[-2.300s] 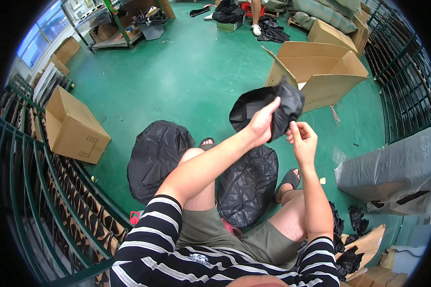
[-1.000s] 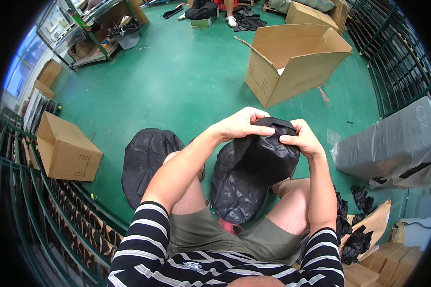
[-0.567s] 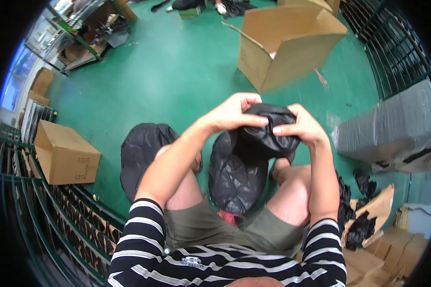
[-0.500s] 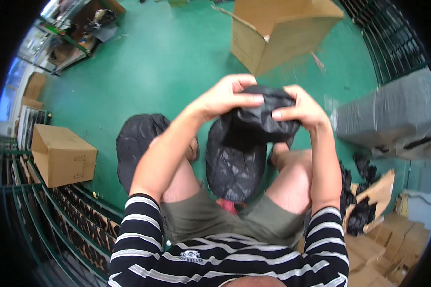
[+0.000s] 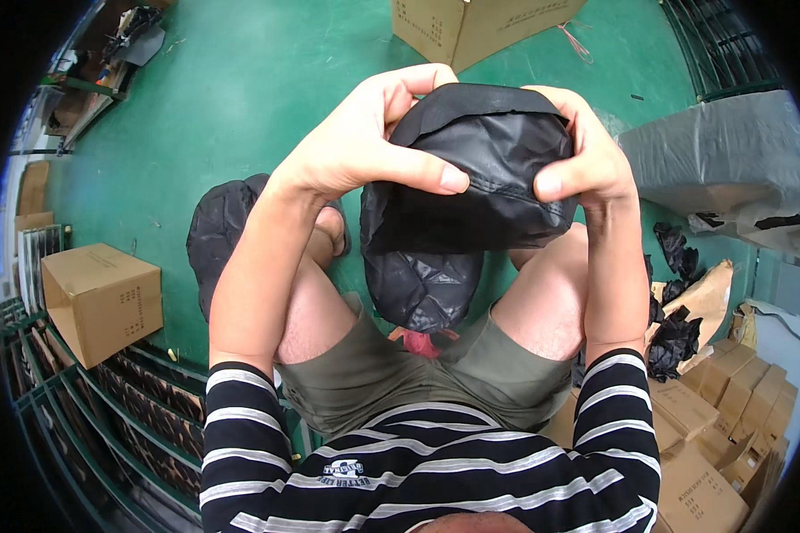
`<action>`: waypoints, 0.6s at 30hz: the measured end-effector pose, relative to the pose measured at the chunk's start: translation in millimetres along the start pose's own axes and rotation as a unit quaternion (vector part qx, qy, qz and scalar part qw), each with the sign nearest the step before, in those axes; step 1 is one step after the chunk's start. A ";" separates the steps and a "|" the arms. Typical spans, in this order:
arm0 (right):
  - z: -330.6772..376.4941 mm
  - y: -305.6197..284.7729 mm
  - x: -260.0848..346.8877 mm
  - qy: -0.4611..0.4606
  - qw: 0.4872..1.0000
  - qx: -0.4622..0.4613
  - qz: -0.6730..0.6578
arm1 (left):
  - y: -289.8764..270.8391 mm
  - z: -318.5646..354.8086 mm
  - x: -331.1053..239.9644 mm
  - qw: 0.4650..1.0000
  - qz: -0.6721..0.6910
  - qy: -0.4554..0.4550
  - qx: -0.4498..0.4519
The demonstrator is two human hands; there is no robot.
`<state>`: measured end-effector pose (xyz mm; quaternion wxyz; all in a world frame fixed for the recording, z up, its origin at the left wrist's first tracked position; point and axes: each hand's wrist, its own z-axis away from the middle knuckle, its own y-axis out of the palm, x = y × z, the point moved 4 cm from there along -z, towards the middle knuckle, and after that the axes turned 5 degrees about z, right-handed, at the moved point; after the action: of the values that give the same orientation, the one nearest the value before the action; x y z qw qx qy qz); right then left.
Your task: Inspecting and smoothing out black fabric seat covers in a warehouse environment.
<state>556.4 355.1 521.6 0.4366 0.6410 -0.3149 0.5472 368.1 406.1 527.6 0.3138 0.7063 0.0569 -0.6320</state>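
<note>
Green floor (image 5: 267, 133) underneath. Grey wrapped bale (image 5: 720, 155) at right, brown carton (image 5: 102, 306) at left. Black bundle (image 5: 422, 298) between the knees, partly covered. Black cloth piece (image 5: 498, 151) overlaps it in view, held up by both hands: left hand (image 5: 360, 147) and right hand (image 5: 591, 164) each pinch one side, thumbs on the near face; remaining fingertips hidden, spread cannot be told.

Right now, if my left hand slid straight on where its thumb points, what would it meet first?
Your left hand would first meet the black fabric piece it grips, then probably your right hand; depth is unclear.
</note>
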 end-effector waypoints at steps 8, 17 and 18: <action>-49.1 -13.7 -27.4 0.145 0.943 -0.118 -0.274 | -54.4 -33.8 28.1 0.908 0.412 -0.072 0.001; -52.8 -7.9 -37.8 0.142 0.929 -0.131 -0.315 | -49.9 -38.9 52.5 0.870 0.483 -0.096 -0.028; -49.3 -7.1 -35.7 0.124 0.938 -0.123 -0.300 | -51.9 -38.6 52.9 0.895 0.438 -0.066 -0.051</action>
<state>534.4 400.1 486.2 0.6911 0.5743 -0.1163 0.4232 386.7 450.6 459.4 0.5976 0.5996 -0.2472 -0.4715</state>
